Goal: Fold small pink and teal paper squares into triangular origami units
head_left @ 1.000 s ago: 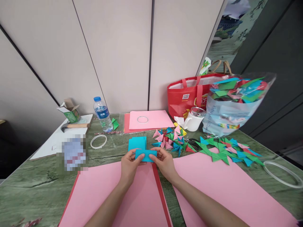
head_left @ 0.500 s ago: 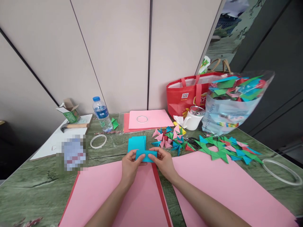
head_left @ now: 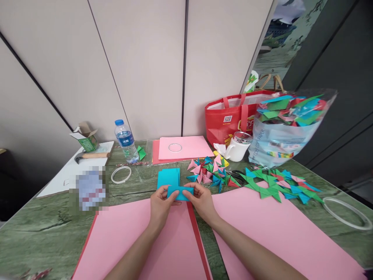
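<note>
A folded strip of blue paper (head_left: pixel 180 193) is held level between my two hands, just above the near pink sheets. My left hand (head_left: pixel 161 202) pinches its left end, thumb on the front face. At the other end, my right hand (head_left: pixel 202 200) grips it the same way, so both thumbs nearly meet in the middle. The fingertips behind the strip are mostly hidden. Just beyond my left hand lies a small stack of blue paper (head_left: pixel 168 177). Pink sheets (head_left: pixel 125 241) with a red edge lie under my forearms, and another pink sheet (head_left: pixel 271 225) is to the right.
Folded paper pieces (head_left: pixel 208 173) lie beyond my right hand, near a white mug (head_left: pixel 238 147). Further right are joined green and blue pieces (head_left: pixel 268 186), a filled plastic bag (head_left: pixel 282 136) and a red bag (head_left: pixel 221 120). A water bottle (head_left: pixel 126 142) and hammer (head_left: pixel 91 155) stand left.
</note>
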`<state>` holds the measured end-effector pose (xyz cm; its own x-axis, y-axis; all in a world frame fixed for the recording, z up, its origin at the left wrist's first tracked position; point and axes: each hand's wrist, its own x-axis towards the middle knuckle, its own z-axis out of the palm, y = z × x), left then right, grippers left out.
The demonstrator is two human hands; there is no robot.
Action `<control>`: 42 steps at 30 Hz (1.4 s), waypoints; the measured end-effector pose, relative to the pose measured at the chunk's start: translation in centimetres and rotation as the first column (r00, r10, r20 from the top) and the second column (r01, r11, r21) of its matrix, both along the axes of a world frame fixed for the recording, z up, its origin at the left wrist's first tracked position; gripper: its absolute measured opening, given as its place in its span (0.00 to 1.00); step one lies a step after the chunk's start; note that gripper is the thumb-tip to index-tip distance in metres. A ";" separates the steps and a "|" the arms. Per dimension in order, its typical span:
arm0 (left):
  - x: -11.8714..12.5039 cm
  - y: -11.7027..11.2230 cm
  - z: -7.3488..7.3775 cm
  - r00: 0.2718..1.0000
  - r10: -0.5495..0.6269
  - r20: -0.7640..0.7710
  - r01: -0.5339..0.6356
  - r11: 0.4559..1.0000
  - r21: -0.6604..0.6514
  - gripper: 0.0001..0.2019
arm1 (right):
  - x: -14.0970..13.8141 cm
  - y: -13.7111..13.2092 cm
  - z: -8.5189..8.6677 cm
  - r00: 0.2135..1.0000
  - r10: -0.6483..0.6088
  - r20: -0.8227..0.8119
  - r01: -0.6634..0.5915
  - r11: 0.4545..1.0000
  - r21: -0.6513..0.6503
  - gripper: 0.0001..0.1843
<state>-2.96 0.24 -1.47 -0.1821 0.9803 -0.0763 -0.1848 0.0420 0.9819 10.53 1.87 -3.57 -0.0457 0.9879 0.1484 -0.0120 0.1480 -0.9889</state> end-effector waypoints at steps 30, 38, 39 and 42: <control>-1.1 0.5 1.3 0.939 -0.125 -0.321 0.142 0.989 0.030 0.12 | 0.5 0.4 -0.1 0.997 0.069 0.034 -0.069 0.998 -0.002 0.12; -1.0 0.3 1.5 0.971 -0.153 -0.182 0.152 0.988 -0.019 0.13 | 0.6 0.7 -0.5 0.997 0.069 0.046 -0.069 0.998 0.002 0.12; -1.0 0.3 1.6 0.972 -0.147 -0.181 0.146 0.989 -0.018 0.13 | 0.6 0.7 -0.5 0.997 0.075 0.032 -0.075 0.997 -0.005 0.12; -0.9 0.3 1.6 0.974 -0.127 -0.185 0.127 0.992 -0.009 0.13 | 0.7 0.9 -0.4 0.994 0.103 -0.039 -0.105 0.994 -0.041 0.13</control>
